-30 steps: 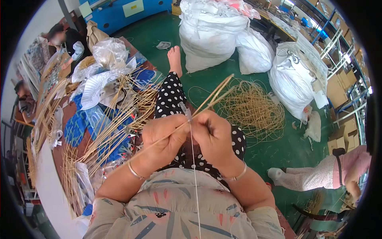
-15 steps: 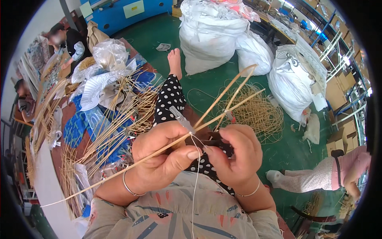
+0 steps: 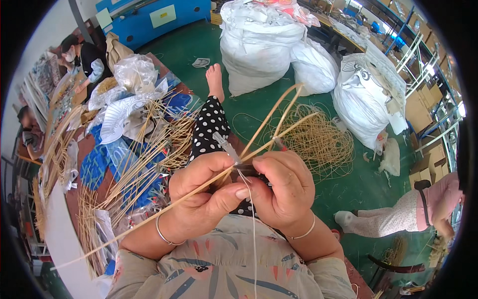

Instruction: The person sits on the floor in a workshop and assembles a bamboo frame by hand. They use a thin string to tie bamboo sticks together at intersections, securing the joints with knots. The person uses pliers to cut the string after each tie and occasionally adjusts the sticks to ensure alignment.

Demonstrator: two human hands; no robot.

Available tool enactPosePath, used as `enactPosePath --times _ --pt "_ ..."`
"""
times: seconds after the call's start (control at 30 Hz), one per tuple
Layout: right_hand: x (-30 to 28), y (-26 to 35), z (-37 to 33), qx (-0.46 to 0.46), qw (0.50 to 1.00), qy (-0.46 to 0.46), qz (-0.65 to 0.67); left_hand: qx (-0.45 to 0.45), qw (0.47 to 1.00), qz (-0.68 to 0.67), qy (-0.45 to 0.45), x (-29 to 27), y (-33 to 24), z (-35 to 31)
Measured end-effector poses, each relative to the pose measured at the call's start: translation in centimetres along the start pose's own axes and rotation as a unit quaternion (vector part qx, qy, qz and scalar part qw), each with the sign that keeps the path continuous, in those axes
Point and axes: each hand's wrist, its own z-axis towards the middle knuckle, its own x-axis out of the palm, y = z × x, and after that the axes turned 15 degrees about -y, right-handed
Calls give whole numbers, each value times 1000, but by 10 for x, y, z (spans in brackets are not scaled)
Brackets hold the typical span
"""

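Frame of thin, light-tan bamboo strips [image 3: 259, 150], crossing near a slim white thread [image 3: 254, 224], is held above the lap. The left hand [image 3: 204, 187] is clamped on the strips just beside the crossing; the right hand [image 3: 286, 187] curls close by, its grip too hidden to tell. A loosened left pinch or slackened thread could let the strips slip askew. Behind, a large bulging white sack [image 3: 261, 52] shows pale crumpled sheets at its mouth; the contents of a smaller white sack [image 3: 313, 65] are indiscernible.
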Motion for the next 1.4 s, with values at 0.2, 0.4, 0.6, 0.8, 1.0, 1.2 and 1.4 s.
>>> enactPosePath --times 0.2,0.4,0.6,0.8,1.0,1.2,1.4 --pt "-14 1 8 77 997 9 -19 8 999 26 -46 -3 2 2" --pt "-14 -13 55 -6 991 132 -11 -22 984 130 120 -25 6 19" --pt "0 -33 66 70 876 454 146 -54 966 142 210 -33 -4 16" --pt "24 -34 47 45 873 422 242 -125 965 105 207 -54 -3 9" --pt "52 -24 58 119 880 404 219 -166 969 113 145 -80 -5 -7" --pt "107 -27 52 286 757 482 335 -160 977 135 46 -114 -24 -12" --pt "107 -33 70 418 678 473 376 -178 975 93 -93 -137 -39 -9"
